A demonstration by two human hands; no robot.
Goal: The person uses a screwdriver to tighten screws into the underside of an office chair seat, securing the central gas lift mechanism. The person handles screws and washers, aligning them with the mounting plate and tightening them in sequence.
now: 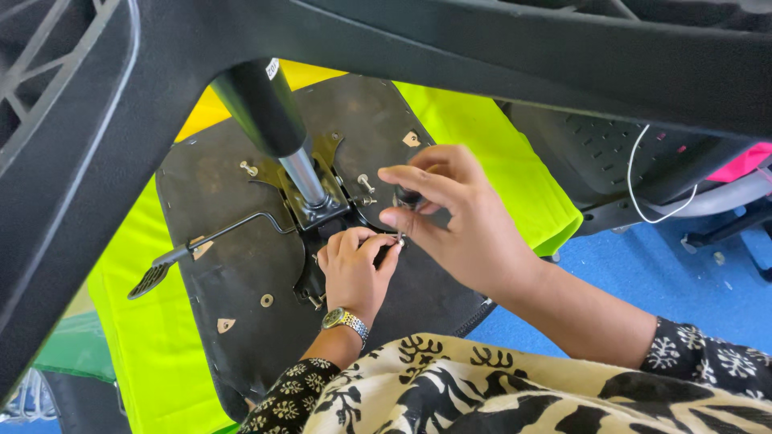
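Observation:
An upturned black chair seat [233, 265] lies on a bright yellow-green cloth [153, 337]. A metal mechanism plate [322, 205] with a gas-lift column [269, 112] is bolted at its middle. My left hand [354, 269], wearing a wristwatch, presses fingertips on a small bolt at the plate's near edge. My right hand [454, 217] pinches a short dark-handled tool [406, 197] upright over the same bolt. The two hands touch at the fingertips.
A black chair base arm [498, 48] crosses overhead close to the camera. A height lever [201, 241] sticks out left. Loose bolts [366, 185] stand on the plate. Blue carpet [667, 281] and another dark chair part [611, 161] lie to the right.

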